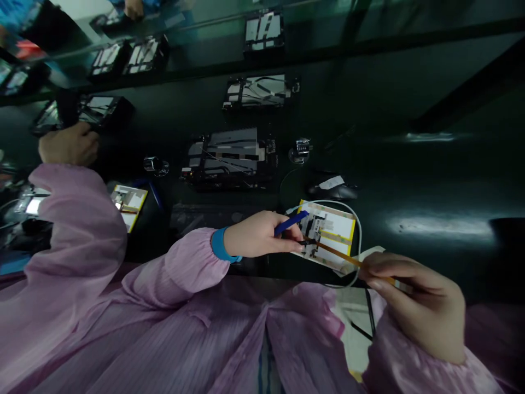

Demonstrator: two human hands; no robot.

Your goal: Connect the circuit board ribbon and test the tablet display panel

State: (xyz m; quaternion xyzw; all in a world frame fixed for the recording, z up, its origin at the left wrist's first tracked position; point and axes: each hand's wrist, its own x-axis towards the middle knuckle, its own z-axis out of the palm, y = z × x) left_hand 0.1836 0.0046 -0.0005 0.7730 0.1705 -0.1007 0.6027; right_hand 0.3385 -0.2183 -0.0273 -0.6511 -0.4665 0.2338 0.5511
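Risk: The amber strip [340,257] looked thin and easily creased, so a sharp tug by the right hand [414,301] could likely kink or tear it. A slip of the blue tool [291,223] in the left hand [262,235] could scratch the card [328,232] or knock the strip's dark end loose.

Left hand: Nearly closed, with the fingers curled and pinching the blue tool, whose tip pointed down at the card. The wrist had a blue cuff [221,245].

Right hand: Partly closed, with the thumb and fingers pinching the far end of the amber strip, just beside the card's lower corner.

Card: White with yellow edges and a dark part at its centre, it lay flat on the dark bench [430,180] beneath both hands.

Nearby: A white cable [360,241] looped around the card. Just above it lay a black mouse [332,191]. Further above the card sat a black tray of electronics [229,158].

Co-worker: Well left of the card, a hand [68,143] rested on another dark unit [94,109].
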